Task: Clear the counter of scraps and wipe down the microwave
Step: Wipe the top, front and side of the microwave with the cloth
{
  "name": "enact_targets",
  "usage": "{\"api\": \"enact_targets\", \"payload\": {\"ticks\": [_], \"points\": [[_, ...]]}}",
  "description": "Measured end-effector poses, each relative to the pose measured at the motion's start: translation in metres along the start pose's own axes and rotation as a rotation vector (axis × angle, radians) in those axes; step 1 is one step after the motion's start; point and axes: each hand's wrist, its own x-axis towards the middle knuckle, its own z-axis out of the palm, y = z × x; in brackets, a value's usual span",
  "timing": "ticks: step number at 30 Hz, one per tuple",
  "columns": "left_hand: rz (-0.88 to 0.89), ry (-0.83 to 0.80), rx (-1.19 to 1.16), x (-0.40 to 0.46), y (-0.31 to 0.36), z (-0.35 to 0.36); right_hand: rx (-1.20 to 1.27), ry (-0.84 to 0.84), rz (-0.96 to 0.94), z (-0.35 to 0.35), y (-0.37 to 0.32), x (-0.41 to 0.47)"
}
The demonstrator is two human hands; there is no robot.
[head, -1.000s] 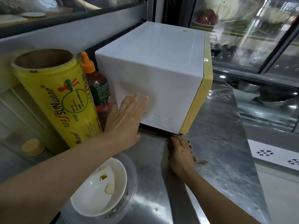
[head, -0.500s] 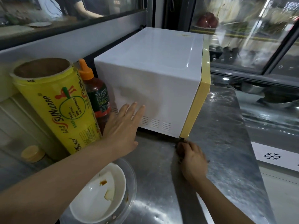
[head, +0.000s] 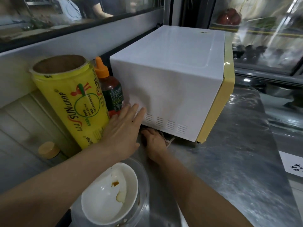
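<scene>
Your left hand (head: 122, 133) lies flat, fingers straight, against the lower side panel of the white microwave (head: 172, 82), which sits tipped on the steel counter (head: 237, 145), its near front corner raised. Your right hand (head: 155, 141) reaches beneath the raised edge, fingertips hidden under the base; whether those fingers clasp the pale stringy scrap (head: 169, 141) beside them cannot be told. A yellow cling-wrap roll (head: 72, 102) and an orange-capped sauce bottle (head: 111, 90) stand just left of the microwave. A white bowl (head: 106, 197) with food remnants sits near you.
</scene>
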Motion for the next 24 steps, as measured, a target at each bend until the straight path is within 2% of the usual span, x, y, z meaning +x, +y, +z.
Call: {"api": "enact_targets", "payload": {"ticks": [6, 10, 18, 24], "points": [[-0.004, -0.026, -0.006, -0.001, 0.015, -0.006, -0.133, -0.045, -0.063, -0.018, 0.03, -0.037], [-0.044, -0.041, -0.006, -0.007, 0.022, -0.018, -0.133, -0.118, -0.056, -0.035, 0.038, -0.058], [-0.146, -0.039, 0.058, -0.015, 0.015, -0.022, -0.046, -0.07, -0.161, -0.014, 0.004, -0.003], [-0.14, -0.002, 0.117, -0.013, 0.009, -0.011, -0.207, -0.162, -0.269, 0.002, 0.012, 0.021]]}}
